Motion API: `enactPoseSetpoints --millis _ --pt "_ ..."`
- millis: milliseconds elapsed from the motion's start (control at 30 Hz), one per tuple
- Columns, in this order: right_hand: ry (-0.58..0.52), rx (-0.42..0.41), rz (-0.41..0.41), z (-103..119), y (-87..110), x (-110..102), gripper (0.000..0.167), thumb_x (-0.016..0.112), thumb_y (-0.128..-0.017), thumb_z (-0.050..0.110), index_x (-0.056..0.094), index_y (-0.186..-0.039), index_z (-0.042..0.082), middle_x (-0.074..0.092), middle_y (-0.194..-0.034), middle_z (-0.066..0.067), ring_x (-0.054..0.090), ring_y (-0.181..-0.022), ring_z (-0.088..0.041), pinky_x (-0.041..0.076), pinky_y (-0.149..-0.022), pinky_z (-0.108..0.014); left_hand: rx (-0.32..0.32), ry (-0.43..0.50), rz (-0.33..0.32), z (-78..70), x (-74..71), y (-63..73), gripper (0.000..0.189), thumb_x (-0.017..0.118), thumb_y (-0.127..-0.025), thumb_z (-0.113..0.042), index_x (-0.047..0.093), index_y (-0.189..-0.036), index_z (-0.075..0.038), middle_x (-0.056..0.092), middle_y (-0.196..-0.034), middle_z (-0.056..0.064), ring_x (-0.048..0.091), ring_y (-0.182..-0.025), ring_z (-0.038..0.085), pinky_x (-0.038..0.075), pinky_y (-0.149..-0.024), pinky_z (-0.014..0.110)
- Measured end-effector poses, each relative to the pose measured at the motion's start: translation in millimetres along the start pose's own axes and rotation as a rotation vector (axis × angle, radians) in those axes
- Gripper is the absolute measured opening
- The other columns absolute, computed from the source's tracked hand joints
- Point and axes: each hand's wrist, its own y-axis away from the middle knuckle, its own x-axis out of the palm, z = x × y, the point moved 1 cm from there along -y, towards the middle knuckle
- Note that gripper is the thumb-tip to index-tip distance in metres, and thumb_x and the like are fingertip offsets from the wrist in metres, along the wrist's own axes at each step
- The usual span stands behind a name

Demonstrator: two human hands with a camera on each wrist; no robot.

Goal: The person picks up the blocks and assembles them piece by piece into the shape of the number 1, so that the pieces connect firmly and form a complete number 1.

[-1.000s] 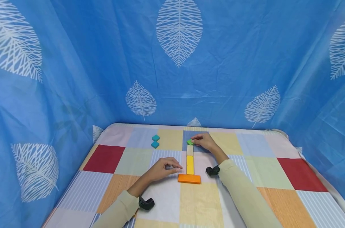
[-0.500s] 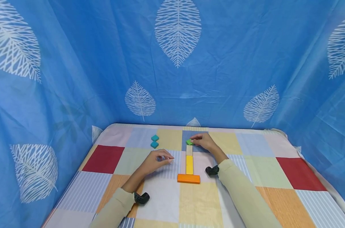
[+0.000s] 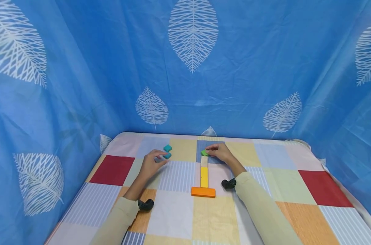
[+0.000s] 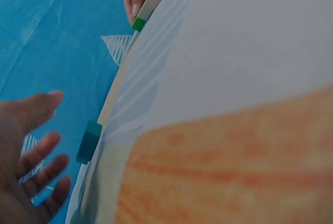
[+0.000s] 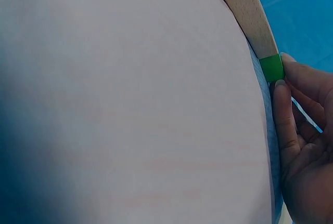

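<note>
My left hand (image 3: 151, 164) reaches toward the nearer teal block (image 3: 167, 155), thumb and fingers spread apart with nothing between them. In the left wrist view a teal block (image 4: 89, 142) stands just beyond those fingers. A second teal block (image 3: 167, 148) lies right behind the first. On the other side, my right hand (image 3: 221, 152) pinches a small green block (image 5: 272, 68) between thumb and fingertips. That block sits at the far end of a plain wood block (image 3: 204, 161), in line with a yellow block (image 3: 204, 177). An orange block (image 3: 203, 192) lies crosswise at the near end.
A patchwork cloth (image 3: 216, 217) covers the table. Blue curtains (image 3: 243, 68) with white leaf prints rise behind it and at both sides. A black device is worn on each wrist.
My left hand has moved away from the orange and yellow blocks, left and farther out to the teal blocks. My right hand has stayed at the green block.
</note>
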Motion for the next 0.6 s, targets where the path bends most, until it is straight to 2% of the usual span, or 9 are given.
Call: enactPoseSetpoints --millis 167,400,600 --pt "0.011 -0.014 0.006 0.4 1.1 -0.7 0.027 0.070 -0.097 0.017 0.074 -0.119 0.003 0.072 -0.115 -0.013 0.068 -0.091 -0.017 0.057 -0.079 -0.029 -0.113 -0.046 -0.038 3.5 -2.1 -3.5 0.038 0.087 -0.080 -0.011 0.076 -0.115 -0.003 0.069 -0.106 0.016 0.067 -0.088 0.029 0.057 -0.079 0.042" --pt "0.007 0.018 -0.019 -0.5 1.0 0.1 0.024 0.071 -0.096 0.016 0.075 -0.117 0.005 0.072 -0.113 -0.011 0.067 -0.089 -0.016 0.056 -0.077 -0.028 -0.164 -0.142 0.008 4.8 0.3 -11.5 0.044 0.088 -0.079 -0.016 0.074 -0.118 0.000 0.068 -0.100 0.017 0.062 -0.085 0.027 0.054 -0.074 0.039" --pt "0.020 0.013 -0.014 0.3 2.1 -1.0 0.024 0.071 -0.096 0.017 0.076 -0.117 0.005 0.072 -0.115 -0.011 0.067 -0.092 -0.018 0.056 -0.078 -0.030 -0.232 -0.204 0.042 1.5 5.4 -16.8 0.042 0.088 -0.080 -0.021 0.075 -0.115 -0.003 0.069 -0.100 0.013 0.064 -0.094 0.029 0.054 -0.079 0.045"
